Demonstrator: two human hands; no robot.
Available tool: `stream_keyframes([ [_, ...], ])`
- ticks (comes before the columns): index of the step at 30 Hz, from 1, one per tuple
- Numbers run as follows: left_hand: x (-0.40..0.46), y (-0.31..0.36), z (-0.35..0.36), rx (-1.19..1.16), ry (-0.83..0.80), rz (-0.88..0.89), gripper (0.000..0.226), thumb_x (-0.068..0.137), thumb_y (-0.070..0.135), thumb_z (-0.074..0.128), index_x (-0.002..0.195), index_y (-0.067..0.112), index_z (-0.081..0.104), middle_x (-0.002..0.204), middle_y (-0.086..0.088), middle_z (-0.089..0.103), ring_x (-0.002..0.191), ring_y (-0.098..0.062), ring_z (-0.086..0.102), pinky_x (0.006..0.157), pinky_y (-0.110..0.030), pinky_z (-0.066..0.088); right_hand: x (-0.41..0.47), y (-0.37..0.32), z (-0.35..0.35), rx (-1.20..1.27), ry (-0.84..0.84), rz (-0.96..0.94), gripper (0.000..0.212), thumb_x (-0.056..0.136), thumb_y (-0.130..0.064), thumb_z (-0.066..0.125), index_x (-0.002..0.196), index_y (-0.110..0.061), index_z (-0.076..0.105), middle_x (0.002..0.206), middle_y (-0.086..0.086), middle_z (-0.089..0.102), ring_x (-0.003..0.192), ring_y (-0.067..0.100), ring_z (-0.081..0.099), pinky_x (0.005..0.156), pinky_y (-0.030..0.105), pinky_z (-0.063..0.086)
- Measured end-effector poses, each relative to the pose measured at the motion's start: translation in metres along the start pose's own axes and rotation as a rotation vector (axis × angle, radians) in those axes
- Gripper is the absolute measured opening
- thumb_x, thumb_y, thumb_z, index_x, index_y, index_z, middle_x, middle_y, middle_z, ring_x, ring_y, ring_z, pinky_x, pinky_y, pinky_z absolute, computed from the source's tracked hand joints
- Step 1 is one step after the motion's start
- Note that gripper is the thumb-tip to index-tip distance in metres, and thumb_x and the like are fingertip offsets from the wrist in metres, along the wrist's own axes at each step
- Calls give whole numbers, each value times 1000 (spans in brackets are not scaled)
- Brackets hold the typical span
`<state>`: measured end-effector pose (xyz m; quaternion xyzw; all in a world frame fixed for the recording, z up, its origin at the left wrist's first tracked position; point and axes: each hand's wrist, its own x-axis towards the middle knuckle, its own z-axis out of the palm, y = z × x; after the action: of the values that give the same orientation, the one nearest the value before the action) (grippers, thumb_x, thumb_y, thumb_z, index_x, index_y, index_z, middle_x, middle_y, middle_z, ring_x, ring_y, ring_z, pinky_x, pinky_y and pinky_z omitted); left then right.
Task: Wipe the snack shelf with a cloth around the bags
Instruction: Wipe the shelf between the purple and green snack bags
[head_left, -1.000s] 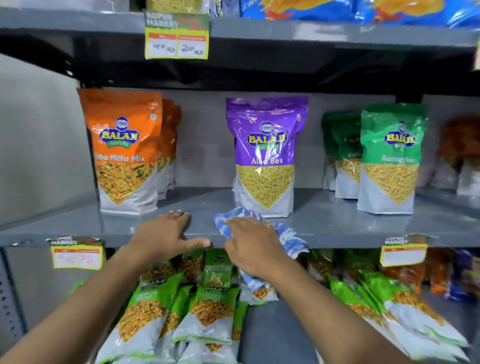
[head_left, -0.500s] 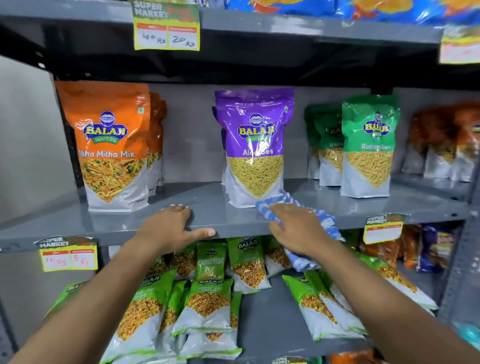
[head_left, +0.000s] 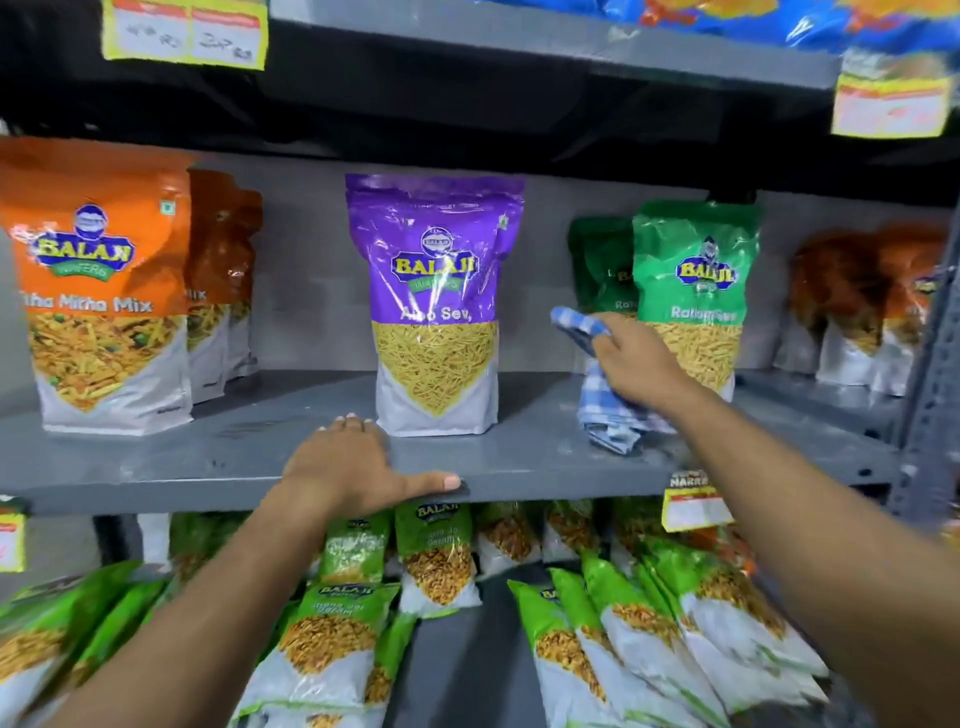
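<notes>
Blue-and-white checked cloth (head_left: 605, 410) hangs from our right hand (head_left: 636, 366), bunched in the closed fingers, with its lower folds resting on the grey snack shelf (head_left: 260, 447) just below the hand. One end of the cloth sticks up past our fingertips, toward the back of the shelf. We hold it in the gap between two upright bags: the purple Aloo Sev bag (head_left: 435, 306) stands to the left of this hand, apart from it, and the green bag (head_left: 696, 291) stands just to its right and behind, partly covered by our wrist. A second green bag (head_left: 597, 265) stands further back, beyond our fingertips.

Our left hand (head_left: 353, 467) lies flat on the front edge of the same shelf, fingers spread on top and the thumb stretched along the lip, holding nothing. The purple bag's base sits just beyond these fingertips and slightly to the right. Far to the left of this hand stands the orange Mitha Mix bag (head_left: 104, 291), with more orange bags behind it. Under both forearms, on the lower shelf, lie small green packets (head_left: 337, 639), tilted and overlapping.
</notes>
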<state>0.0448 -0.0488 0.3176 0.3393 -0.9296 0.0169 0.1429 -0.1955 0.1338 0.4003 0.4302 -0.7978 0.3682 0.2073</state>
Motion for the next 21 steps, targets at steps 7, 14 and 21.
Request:
stream_keyframes([
  [7,-1,4,2,13,-18,-84,142,37,111,21,142,18,43,150,-5,44,137,-24,42,106,-44,40,59,38,67,-417,-300,-239,40,86,-6,39,119,-19,58,114,19,59,105,37,58,85,40,47],
  [14,-5,12,-4,32,-73,-138,151,33,110,18,154,20,28,164,0,22,150,-16,23,117,-40,28,95,70,114,-297,-674,-83,33,96,-32,27,114,-18,52,139,6,48,127,27,43,115,47,22],
  [21,-5,13,-5,46,-81,-129,147,36,107,19,154,21,27,165,3,21,150,-14,22,117,-41,29,98,78,118,-42,-780,-8,28,100,-30,29,87,-15,49,105,16,49,104,26,47,90,36,33],
])
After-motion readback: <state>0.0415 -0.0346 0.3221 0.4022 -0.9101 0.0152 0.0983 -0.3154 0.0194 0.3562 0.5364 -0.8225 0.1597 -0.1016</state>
